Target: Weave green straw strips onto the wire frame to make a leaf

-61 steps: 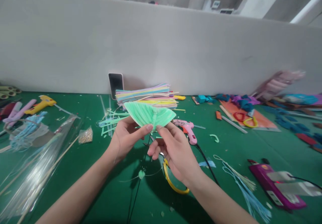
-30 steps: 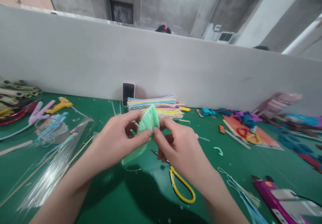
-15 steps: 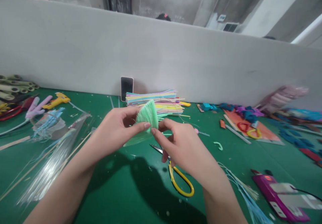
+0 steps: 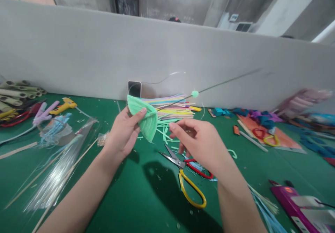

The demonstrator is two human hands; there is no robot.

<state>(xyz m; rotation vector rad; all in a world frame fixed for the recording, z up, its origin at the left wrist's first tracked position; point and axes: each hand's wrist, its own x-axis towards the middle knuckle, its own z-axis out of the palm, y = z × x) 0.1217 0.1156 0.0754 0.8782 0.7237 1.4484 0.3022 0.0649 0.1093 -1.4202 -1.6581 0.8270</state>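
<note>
A light green, ribbed, fuzzy fan-shaped piece [image 4: 142,114], seemingly made of pipe cleaners, is pinched between the thumb and fingers of my left hand [image 4: 123,130]. From it a thin dark wire [image 4: 217,85] slants up to the right, carrying a small green tuft [image 4: 194,94]. My right hand [image 4: 197,135] hovers to the right of the piece, apart from it, with its fingers curled in; whatever they may hold is hidden. Below that hand lie scissors [image 4: 180,163] with one red and one yellow handle, blades apart.
Behind my hands lie bundled coloured strips [image 4: 180,112] and a phone [image 4: 134,88] leaning on the white partition [image 4: 167,51]. Leftward are a yellow glue gun [image 4: 64,105], clear plastic sleeves [image 4: 57,177] and bamboo tubes [image 4: 13,97]. A purple power strip [image 4: 290,205] sits front right.
The green piece has turned and spread flatter to my view, and its wire now shows. My right hand has moved away from it to the right; my left hand has shifted slightly left.
</note>
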